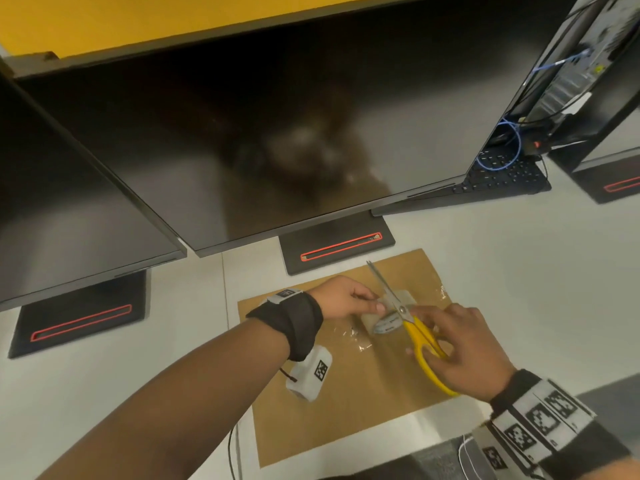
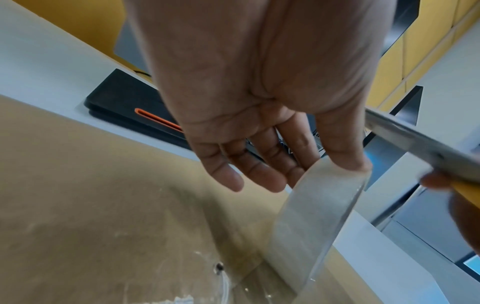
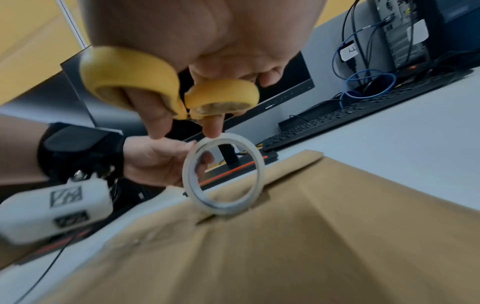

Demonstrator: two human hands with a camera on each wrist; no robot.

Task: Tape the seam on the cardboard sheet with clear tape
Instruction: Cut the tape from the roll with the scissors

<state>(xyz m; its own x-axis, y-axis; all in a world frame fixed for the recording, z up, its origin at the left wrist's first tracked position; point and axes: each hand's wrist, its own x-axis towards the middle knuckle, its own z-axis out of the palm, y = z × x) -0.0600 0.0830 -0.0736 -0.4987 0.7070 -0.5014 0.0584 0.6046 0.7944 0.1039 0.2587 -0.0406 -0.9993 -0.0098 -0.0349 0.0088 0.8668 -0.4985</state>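
The cardboard sheet [image 1: 363, 393] lies flat on the desk [image 1: 519, 289], in front of a monitor stand [image 1: 337, 249]. A roll of clear tape [image 3: 223, 176] stands on edge over the sheet's middle, its free strip [image 2: 319, 216] running down to the cardboard. The strip could twist or stick to itself if tension drops, and a crooked cut could leave the seam uncovered. The left hand [image 1: 341, 297] pinches the strip's upper end between thumb and fingers. The right hand [image 1: 464, 344] has fingers curled through the yellow handles of the scissors [image 1: 412, 327], one fingertip touching the roll.
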